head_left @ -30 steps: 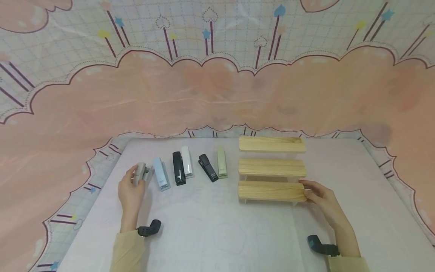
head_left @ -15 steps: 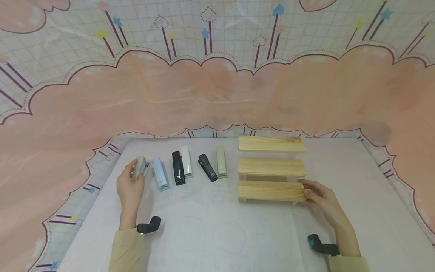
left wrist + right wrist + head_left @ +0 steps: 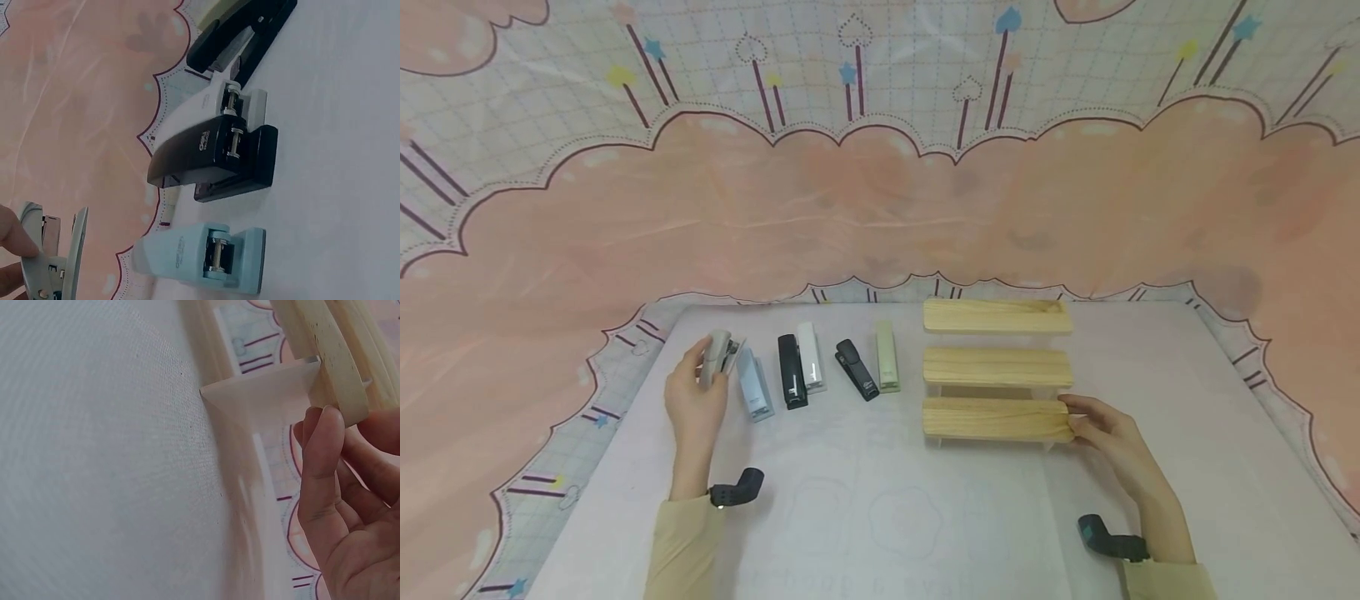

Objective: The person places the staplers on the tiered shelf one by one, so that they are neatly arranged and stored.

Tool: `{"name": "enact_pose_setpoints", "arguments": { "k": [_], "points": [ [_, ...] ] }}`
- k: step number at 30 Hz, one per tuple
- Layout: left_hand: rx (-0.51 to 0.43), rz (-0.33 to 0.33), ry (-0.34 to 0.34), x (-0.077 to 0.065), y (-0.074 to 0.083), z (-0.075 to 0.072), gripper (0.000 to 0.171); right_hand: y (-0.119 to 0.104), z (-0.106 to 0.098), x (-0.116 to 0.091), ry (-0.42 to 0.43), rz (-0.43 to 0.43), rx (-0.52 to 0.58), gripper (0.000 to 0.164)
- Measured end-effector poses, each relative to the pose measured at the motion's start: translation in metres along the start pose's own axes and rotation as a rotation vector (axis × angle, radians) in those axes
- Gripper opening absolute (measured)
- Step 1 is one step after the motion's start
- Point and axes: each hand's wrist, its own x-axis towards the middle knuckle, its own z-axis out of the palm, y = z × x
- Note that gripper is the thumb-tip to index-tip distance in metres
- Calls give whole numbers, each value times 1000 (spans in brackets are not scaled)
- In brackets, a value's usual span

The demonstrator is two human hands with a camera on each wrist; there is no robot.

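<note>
My left hand (image 3: 694,408) grips a light grey stapler (image 3: 718,354) at the far left of the row. In the left wrist view that stapler (image 3: 53,262) shows its arm and base spread apart, with fingertips on its side. Just right of it lies a light blue stapler (image 3: 754,385). My right hand (image 3: 1108,437) pinches the right end of the lowest wooden board (image 3: 996,419) of a three-step rack. The right wrist view shows thumb and fingers around the board's end (image 3: 340,369), above a whitish support panel (image 3: 265,390).
Further right stand a black stapler (image 3: 792,371), a white stapler (image 3: 811,357), a slanted black stapler (image 3: 857,369) and a pale green stapler (image 3: 887,357). The rack's middle board (image 3: 996,367) and top board (image 3: 996,317) rise behind. A patterned cloth (image 3: 880,208) hangs behind the white table (image 3: 880,500).
My left hand has lifted the grey stapler up and slightly right, nearer to the blue one. The right hand stays on the board's end.
</note>
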Motion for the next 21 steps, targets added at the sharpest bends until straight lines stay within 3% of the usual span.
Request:
{"name": "enact_pose_setpoints", "arguments": {
  "k": [21],
  "points": [
    [-128,71,-41,3,42,13,52,-1,0,0,-8,16,-22,43]
  ]
}}
